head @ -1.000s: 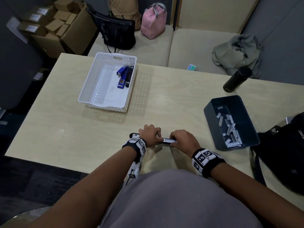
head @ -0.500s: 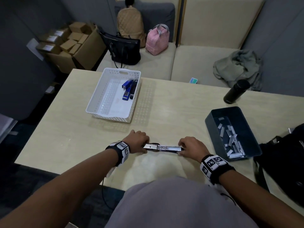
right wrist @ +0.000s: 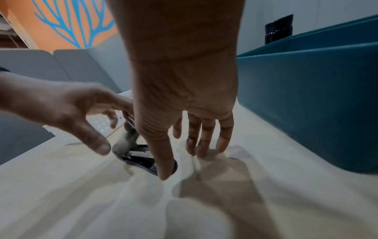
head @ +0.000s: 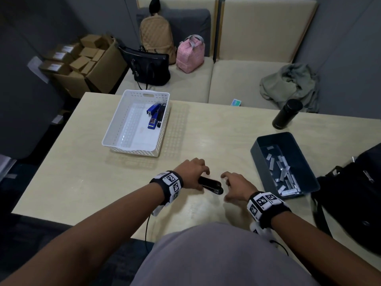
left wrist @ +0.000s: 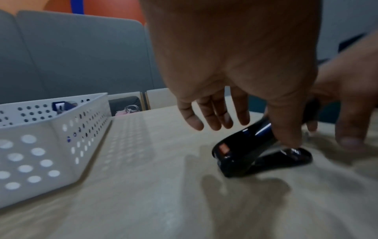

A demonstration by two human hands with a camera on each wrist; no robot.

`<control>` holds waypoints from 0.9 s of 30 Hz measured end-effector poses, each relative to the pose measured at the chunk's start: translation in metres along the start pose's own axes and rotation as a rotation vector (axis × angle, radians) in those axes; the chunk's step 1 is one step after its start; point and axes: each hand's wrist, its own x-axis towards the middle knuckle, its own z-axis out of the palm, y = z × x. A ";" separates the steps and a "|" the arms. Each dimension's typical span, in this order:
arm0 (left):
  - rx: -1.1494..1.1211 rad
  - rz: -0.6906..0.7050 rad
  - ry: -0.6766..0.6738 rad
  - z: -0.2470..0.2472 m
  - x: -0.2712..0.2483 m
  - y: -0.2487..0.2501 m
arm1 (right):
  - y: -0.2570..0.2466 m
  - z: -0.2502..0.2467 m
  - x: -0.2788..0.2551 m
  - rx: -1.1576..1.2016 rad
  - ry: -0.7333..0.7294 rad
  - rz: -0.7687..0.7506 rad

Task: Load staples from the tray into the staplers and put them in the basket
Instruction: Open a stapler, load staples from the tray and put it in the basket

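A black stapler (head: pixel 211 185) lies folded closed on the table (head: pixel 82 172) in front of me. My left hand (head: pixel 192 172) hovers over its rear; in the left wrist view the fingers (left wrist: pixel 212 116) hang straight and the thumb touches the stapler (left wrist: pixel 241 153). My right hand (head: pixel 234 182) is just right of it, fingers spread and holding nothing. In the right wrist view its thumb hangs in front of the stapler (right wrist: pixel 143 160). The white basket (head: pixel 115 129) holds a blue stapler (head: pixel 153 115) and a black one (head: pixel 161 116). The dark tray (head: pixel 255 155) holds several staple strips (head: pixel 285 174).
A black bottle (head: pixel 286 113) stands at the table's far right and a black bag (head: pixel 354 203) lies at the right edge, close to the tray. Beyond the table a sofa carries bags and a jacket (head: pixel 288 85). A cardboard box (head: pixel 82 60) stands far left.
The stapler was stretched open between both hands; now it is folded closed. My right hand has let go and drawn back; my left hand has loosened over it.
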 end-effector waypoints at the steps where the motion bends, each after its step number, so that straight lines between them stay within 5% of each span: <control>1: 0.050 -0.020 -0.050 0.007 0.003 0.002 | 0.001 0.000 0.000 -0.005 -0.001 0.007; 6: 0.022 -0.104 -0.050 0.032 0.006 0.007 | 0.007 -0.005 -0.003 0.150 -0.083 -0.030; 14: -0.334 0.070 0.076 -0.006 0.010 -0.002 | -0.027 -0.022 -0.009 0.570 -0.333 -0.057; 17: -0.653 -0.149 0.278 -0.022 0.007 -0.012 | -0.053 -0.030 -0.005 0.822 -0.263 -0.034; 19: -1.136 -0.394 0.324 -0.034 0.004 -0.015 | -0.075 -0.040 0.002 0.926 -0.116 -0.043; 22: -1.823 -0.465 0.097 -0.051 -0.008 -0.024 | -0.123 -0.054 0.023 0.933 0.002 -0.077; 24: -1.865 -0.411 0.031 -0.060 -0.014 -0.035 | -0.152 -0.060 0.036 0.764 0.064 -0.044; 27: -1.828 -0.489 0.209 -0.070 -0.018 -0.068 | -0.185 -0.071 0.042 0.434 0.073 -0.072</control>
